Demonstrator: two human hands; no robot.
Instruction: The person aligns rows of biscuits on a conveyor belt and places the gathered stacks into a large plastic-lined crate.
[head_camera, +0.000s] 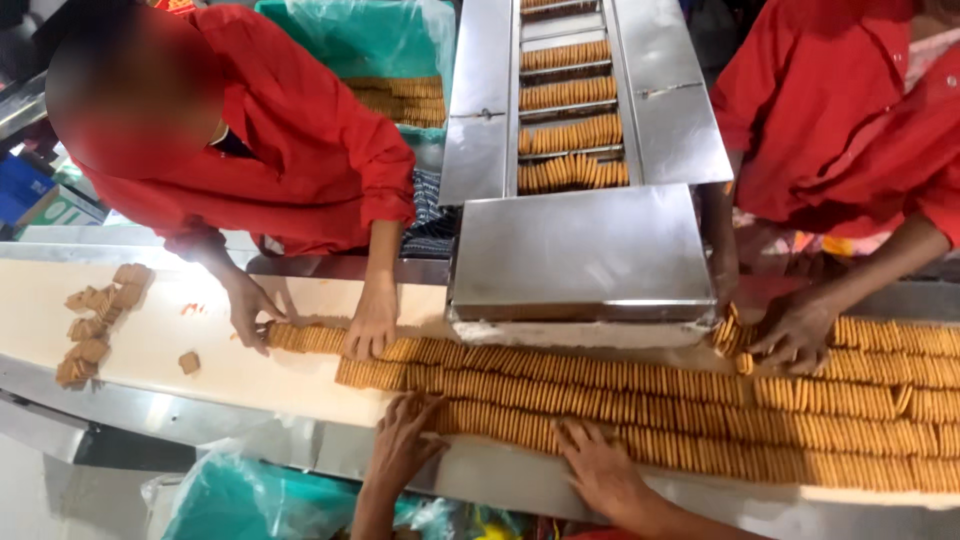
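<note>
Long rows of golden biscuits stand on edge along a cream conveyor belt. My left hand rests with fingers spread on the left end of the nearest row. My right hand lies flat on the same row, further right. Neither hand grips anything. Across the belt, a person in a red shirt presses both hands on the far rows. Another person in red at the right touches biscuits near the machine.
A steel feeder machine with a chute of stacked biscuits overhangs the belt's far side. Loose broken biscuits lie at the belt's left. Teal plastic-lined bins stand below and behind.
</note>
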